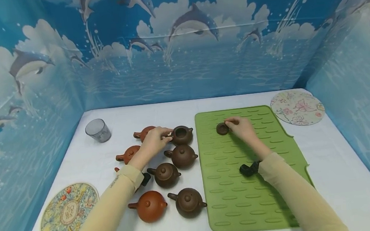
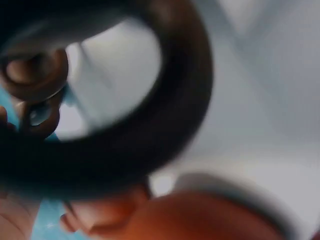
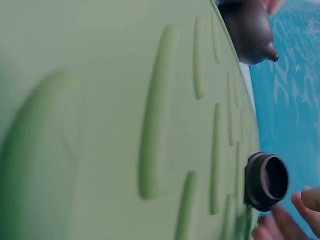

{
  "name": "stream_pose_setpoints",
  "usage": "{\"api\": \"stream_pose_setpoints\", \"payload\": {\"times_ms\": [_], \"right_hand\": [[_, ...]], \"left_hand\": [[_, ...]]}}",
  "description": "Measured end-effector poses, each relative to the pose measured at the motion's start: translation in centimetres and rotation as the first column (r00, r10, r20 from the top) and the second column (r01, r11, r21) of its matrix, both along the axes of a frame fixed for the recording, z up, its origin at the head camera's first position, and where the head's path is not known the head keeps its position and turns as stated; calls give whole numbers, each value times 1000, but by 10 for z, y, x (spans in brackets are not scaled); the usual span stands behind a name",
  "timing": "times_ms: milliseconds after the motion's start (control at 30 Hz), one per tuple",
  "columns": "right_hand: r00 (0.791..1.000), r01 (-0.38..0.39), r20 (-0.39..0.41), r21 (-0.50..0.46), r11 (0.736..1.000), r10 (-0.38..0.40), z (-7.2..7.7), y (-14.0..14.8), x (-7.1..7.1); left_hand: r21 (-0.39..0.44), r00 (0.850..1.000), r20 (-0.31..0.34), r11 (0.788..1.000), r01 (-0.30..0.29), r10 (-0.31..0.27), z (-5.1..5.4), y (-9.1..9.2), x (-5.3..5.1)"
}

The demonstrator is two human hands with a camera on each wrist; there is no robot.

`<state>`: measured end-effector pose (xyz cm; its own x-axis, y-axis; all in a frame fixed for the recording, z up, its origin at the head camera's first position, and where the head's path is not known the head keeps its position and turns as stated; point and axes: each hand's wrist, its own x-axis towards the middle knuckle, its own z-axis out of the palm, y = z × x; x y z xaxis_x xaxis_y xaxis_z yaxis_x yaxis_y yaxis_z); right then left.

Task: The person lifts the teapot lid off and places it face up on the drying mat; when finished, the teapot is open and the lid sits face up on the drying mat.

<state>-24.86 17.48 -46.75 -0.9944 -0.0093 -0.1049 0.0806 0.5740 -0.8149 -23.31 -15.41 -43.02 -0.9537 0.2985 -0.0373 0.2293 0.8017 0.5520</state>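
A dark brown teapot without a lid (image 1: 181,135) stands at the back of a group of teapots. My left hand (image 1: 154,143) pinches its handle from the left. On the green mat (image 1: 219,187), a small dark brown lid (image 1: 222,128) lies with its hollow side up. The fingers of my right hand (image 1: 243,130) are at the lid's right edge. In the right wrist view, the thumb stands apart from the lid (image 3: 269,181), and a fingertip is at its lower edge. A blurred dark ring fills much of the left wrist view, hiding the left fingers.
Several brown and reddish teapots stand close together, including a brown one (image 1: 183,156) just in front and an orange-red one (image 1: 151,206) nearer. A clear cup (image 1: 98,130) is at the back left. Round patterned mats lie at the left (image 1: 69,215) and back right (image 1: 297,107).
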Motion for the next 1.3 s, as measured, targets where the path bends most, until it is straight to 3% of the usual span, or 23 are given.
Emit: {"api": "stream_pose_setpoints", "payload": {"times_ms": [133,300,433,767,967,1067,1300], "right_hand": [[997,-46,-69,-6,999,45,11,-1,9],[984,-140,-107,8,990,140,29,-17,23],[968,-228,-113,-21,973,224,37,-42,34],[910,-412,-91,-82,908,404,35,-96,55],[852,-483,-199,62,873,485,28,-113,57],[834,-479,-235,142,866,499,26,-117,59],[831,-449,-268,199,871,488,26,-121,63]], "left_hand": [[-39,996,-32,996,82,-83,14,-6,8],[-47,974,66,975,219,-216,22,-12,22],[-60,961,130,965,254,-244,18,-12,27],[4,964,170,978,207,-205,5,-14,26],[28,971,175,987,161,-164,-1,-13,25],[34,971,176,987,156,-159,-3,-12,23],[21,972,176,988,154,-155,-4,-13,22]]}}
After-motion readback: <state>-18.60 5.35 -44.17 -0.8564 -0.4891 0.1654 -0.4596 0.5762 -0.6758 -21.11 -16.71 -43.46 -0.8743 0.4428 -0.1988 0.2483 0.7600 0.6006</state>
